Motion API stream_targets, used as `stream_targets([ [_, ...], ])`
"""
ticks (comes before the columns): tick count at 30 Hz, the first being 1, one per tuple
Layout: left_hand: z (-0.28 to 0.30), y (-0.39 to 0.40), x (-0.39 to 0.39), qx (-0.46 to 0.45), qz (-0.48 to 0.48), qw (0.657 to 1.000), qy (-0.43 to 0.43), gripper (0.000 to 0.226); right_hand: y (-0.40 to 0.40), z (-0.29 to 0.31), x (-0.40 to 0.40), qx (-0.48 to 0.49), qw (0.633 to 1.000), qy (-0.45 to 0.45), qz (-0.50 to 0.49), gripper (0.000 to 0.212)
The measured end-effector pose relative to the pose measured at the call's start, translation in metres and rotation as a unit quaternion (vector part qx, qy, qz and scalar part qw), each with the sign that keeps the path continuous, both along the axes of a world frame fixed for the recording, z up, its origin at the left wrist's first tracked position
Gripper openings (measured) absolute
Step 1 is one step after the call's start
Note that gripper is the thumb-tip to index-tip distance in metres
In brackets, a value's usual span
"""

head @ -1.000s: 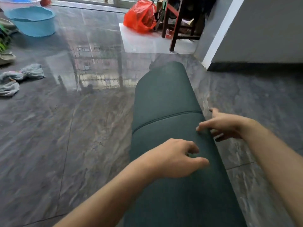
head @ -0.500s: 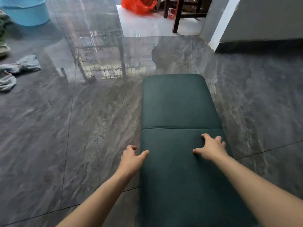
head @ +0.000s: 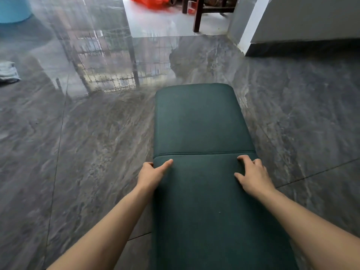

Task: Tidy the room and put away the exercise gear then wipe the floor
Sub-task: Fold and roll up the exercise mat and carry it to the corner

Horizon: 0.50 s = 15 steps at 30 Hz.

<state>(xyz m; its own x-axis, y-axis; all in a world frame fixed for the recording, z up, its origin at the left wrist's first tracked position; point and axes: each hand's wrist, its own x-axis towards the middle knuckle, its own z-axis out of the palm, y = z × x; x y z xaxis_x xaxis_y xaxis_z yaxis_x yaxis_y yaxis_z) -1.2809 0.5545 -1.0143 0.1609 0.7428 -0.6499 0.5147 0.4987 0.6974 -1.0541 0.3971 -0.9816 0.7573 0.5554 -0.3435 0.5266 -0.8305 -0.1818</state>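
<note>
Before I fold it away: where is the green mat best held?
By its two long edges, just short of the crease. The mat lies flat and long, so come from both sides, as the left hand and right hand do now.

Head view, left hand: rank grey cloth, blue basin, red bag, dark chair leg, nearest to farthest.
From the left hand, which grips the green mat's left edge:
1. Grey cloth, far left on the floor.
2. Dark chair leg, ahead and right, on the pale floor.
3. Red bag and blue basin, top centre and top left: too close to call.
</note>
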Motion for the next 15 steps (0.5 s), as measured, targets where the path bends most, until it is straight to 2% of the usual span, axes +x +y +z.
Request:
stream_targets([
  [2, -0.004, 0.007, 0.007, -0.017, 0.016, 1.0, 0.005, 0.087, -0.002, -0.003, 0.003, 0.008, 0.999, -0.019, -0.049, 0.067],
  [5, -0.007, 0.014, 0.015, -0.044, 0.036, 0.998, -0.016, 0.082, -0.003, -0.01, 0.006, 0.01, 0.996, -0.01, -0.091, 0.079],
  [7, -0.001, 0.018, 0.022, -0.055, 0.049, 0.996, -0.043, 0.071, 0.001, -0.014, 0.004, -0.007, 0.996, 0.0, -0.085, 0.075],
  [10, 0.002, 0.023, 0.029, -0.051, 0.064, 0.995, -0.064, 0.041, 0.006, -0.018, -0.001, -0.038, 0.996, -0.012, -0.076, 0.067],
  [15, 0.016, 0.021, 0.032, -0.03, 0.066, 0.992, -0.103, 0.034, 0.005, -0.007, 0.01, -0.049, 0.996, 0.006, -0.069, 0.069],
])
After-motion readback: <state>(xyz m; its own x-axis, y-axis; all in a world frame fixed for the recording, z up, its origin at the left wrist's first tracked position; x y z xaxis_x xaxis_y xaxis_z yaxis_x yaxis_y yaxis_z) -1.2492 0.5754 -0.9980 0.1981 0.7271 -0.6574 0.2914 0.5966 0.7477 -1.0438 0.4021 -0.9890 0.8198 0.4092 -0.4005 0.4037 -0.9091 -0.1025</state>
